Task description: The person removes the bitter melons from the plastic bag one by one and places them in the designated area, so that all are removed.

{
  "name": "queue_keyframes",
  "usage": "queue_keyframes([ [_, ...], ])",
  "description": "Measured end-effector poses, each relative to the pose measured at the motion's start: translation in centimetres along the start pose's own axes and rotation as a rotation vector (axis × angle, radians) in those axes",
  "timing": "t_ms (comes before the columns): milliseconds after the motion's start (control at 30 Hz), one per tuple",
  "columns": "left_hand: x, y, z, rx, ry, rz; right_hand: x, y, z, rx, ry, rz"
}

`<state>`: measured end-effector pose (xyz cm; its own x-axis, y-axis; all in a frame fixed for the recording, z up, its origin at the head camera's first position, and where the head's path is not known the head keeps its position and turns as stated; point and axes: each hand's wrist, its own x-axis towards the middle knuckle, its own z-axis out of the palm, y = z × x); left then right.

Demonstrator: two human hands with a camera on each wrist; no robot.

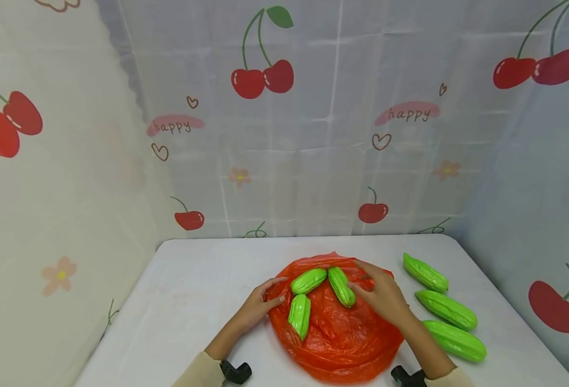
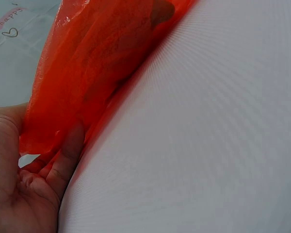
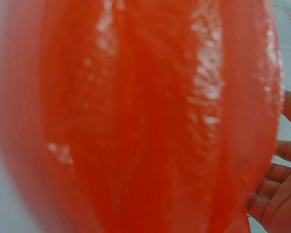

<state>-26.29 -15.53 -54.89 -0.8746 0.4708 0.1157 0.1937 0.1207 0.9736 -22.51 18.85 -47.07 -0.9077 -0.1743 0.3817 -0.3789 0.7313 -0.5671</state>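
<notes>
Between both hands (image 1: 255, 307) (image 1: 386, 299) sits a red bag (image 1: 347, 344).

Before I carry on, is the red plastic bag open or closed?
Open: in the head view, the red plastic bag has its mouth spread wide, with three ridged green vegetables visible inside.

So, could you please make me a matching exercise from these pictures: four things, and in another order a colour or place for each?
Things:
1. bag
2. table
3. gourds
4. left hand

Colours or places:
A. green
B. at the left side of the bag
C. red
D. white

Pairs: 1-C, 2-D, 3-A, 4-B
</notes>
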Motion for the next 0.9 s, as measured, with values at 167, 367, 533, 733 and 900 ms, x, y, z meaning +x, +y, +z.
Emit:
queue_keyframes([
  [167, -0.1, 0.0, 0.0, -0.002, 0.000, 0.001, 0.5, 0.4, 0.8, 0.033, -0.012, 0.021],
  [367, -0.2, 0.0, -0.1, -0.005, 0.005, -0.005, 1.2, 0.8, 1.7, 0.055, -0.040, 0.060],
  [533, -0.2, 0.0, 0.0, 0.011, 0.014, 0.003, 1.5, 1.1, 2.1, 0.077, -0.050, 0.068],
  [733, -0.2, 0.2, 0.1, 0.010, 0.009, 0.008, 1.5, 1.4, 2.5, 0.100, -0.109, 0.150],
  [900, -0.1, 0.3, 0.2, 0.025, 0.017, 0.005, 1.5, 1.7, 2.9, 0.100, -0.139, 0.178],
])
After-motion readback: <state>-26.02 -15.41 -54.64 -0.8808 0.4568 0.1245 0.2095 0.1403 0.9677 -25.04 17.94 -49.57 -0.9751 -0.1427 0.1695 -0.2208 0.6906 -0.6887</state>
